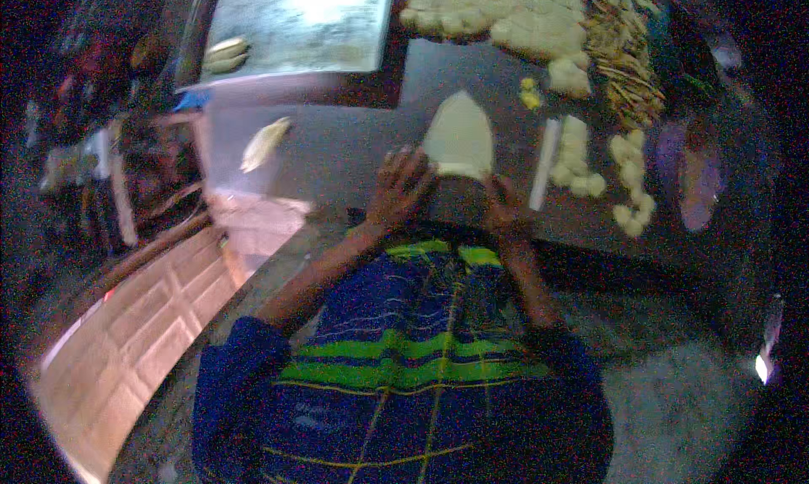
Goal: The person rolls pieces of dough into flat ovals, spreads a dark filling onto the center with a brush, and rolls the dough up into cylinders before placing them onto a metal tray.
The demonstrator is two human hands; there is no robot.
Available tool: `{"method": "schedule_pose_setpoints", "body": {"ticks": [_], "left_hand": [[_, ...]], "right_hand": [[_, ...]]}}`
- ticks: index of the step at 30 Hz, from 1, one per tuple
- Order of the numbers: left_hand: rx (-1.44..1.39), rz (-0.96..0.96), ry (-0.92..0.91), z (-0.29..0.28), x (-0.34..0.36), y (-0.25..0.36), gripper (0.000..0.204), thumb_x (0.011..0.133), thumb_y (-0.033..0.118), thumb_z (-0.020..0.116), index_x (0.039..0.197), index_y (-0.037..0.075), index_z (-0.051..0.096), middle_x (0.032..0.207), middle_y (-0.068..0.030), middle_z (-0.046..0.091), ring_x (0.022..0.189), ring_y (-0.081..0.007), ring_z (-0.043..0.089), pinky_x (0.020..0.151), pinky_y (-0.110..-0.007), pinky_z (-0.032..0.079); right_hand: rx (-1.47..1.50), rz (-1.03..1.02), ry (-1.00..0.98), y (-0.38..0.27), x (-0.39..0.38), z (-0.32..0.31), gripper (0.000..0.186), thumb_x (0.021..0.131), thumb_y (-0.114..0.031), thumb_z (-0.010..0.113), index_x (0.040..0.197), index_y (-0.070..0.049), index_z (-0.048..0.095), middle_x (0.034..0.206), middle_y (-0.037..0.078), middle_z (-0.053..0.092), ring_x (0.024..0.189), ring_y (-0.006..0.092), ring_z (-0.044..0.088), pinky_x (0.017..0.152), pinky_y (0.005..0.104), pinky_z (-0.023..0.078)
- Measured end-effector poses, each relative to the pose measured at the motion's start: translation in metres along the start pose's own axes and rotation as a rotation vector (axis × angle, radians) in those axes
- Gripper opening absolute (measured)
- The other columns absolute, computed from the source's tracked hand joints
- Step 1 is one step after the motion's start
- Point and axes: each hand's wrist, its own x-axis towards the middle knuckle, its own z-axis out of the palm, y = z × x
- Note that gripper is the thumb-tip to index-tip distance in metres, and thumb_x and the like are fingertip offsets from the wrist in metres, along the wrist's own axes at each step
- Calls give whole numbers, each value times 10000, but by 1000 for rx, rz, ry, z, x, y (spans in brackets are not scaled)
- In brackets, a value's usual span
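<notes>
A pale, pointed sheet of dough (458, 134), its near edge apparently folded over, lies on the dark worktop in front of me. My left hand (400, 185) is at its lower left corner, fingers bent but apart, touching the edge. My right hand (506, 206) has its fingertips on the lower right corner, apparently gripping it. A slim white rod (543, 164) lies to the right, beside a row of pale dough pieces (573, 151). A long dough piece (264, 144) rests to the left.
A metal tray (299, 29) holds rolled pieces at back left. Flattened dough (535, 16), yellow bits (529, 92), stick-like scraps (624, 63), another dough-piece row (632, 181) and a purple object (674, 168) are at the right. A panelled wooden surface (147, 324) is lower left.
</notes>
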Motion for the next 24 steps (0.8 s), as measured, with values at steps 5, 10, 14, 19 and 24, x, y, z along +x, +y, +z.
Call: {"method": "schedule_pose_setpoints", "body": {"ticks": [5,10,14,19,24], "left_hand": [[65,27,-44,-6,5,-3,629,934,334,613,1496,102,451,1588,-168,360,1485,-391,293,1219,-578,197],[51,-69,-168,-10,1,8,696,989,479,539,1502,25,417,1619,-196,302,1514,-412,228,1220,-598,165],[189,-73,-199,-21,3,15,794,961,555,537,1514,4,392,1621,-234,281,1520,-424,207,1223,-595,152],[96,-114,-235,-13,-8,24,859,962,590,503,1516,-49,354,1618,-265,261,1523,-434,188,1231,-578,137],[-25,-5,-353,-17,-20,48,928,962,640,438,1527,-84,303,1619,-293,232,1528,-444,159,1240,-567,112]], "right_hand": [[80,100,55,-8,-2,7,591,847,3,607,1424,-122,571,1307,103,617,1079,360,638,860,464,572],[-118,143,61,-22,-12,22,556,896,-51,589,1445,-131,555,1455,91,533,1290,317,496,1075,459,418],[-105,278,70,-45,-4,-3,558,957,-202,608,1492,-97,486,1513,104,479,1337,328,463,1119,463,370],[-41,289,1,-61,-7,-11,721,965,-358,614,1525,21,363,1588,227,345,1466,403,326,1188,530,278],[264,292,-68,-80,-13,1,865,940,-448,615,1546,65,271,1614,294,245,1512,443,219,1221,576,190]]}}
